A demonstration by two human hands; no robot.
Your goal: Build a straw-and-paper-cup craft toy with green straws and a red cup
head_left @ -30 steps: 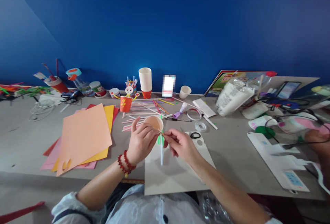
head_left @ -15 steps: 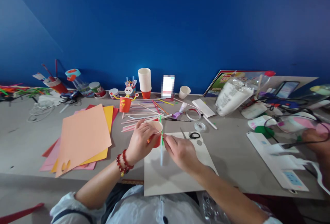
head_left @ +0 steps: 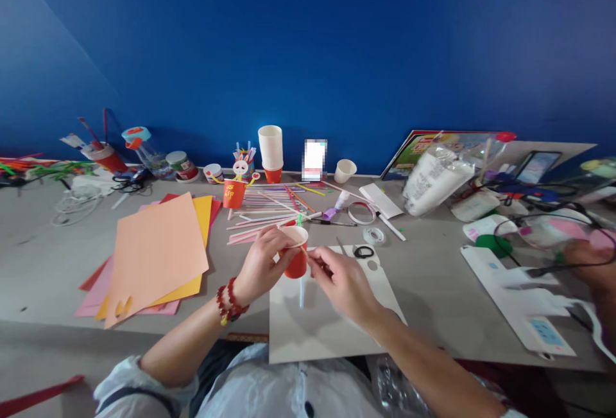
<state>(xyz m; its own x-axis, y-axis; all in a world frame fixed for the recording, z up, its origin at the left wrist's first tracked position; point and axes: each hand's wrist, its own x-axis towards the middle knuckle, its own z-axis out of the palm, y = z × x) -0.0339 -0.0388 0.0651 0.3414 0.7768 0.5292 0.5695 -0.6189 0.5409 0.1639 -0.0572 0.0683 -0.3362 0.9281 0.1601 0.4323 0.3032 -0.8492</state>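
My left hand (head_left: 262, 262) holds a small red paper cup (head_left: 295, 257) upright above a grey card sheet (head_left: 327, 322) at the table's near edge. My right hand (head_left: 339, 280) pinches a thin stick at the cup's right side. A pale straw (head_left: 301, 289) hangs down below the cup, and a green tip shows just behind the rim. A red bead bracelet (head_left: 230, 300) circles my left wrist.
Coloured paper sheets (head_left: 154, 254) lie to the left. Loose straws (head_left: 269, 209), a cup figure (head_left: 235, 190), stacked cups (head_left: 271, 148), tape rolls (head_left: 362, 214) and a black ring (head_left: 364, 252) lie behind. Bags, cables and white cut-outs (head_left: 520, 296) crowd the right, near another person's hand (head_left: 590, 257).
My left hand has turned the cup from tilted with its mouth toward me to upright, so its red side now shows. My right hand stayed at the cup's right side.
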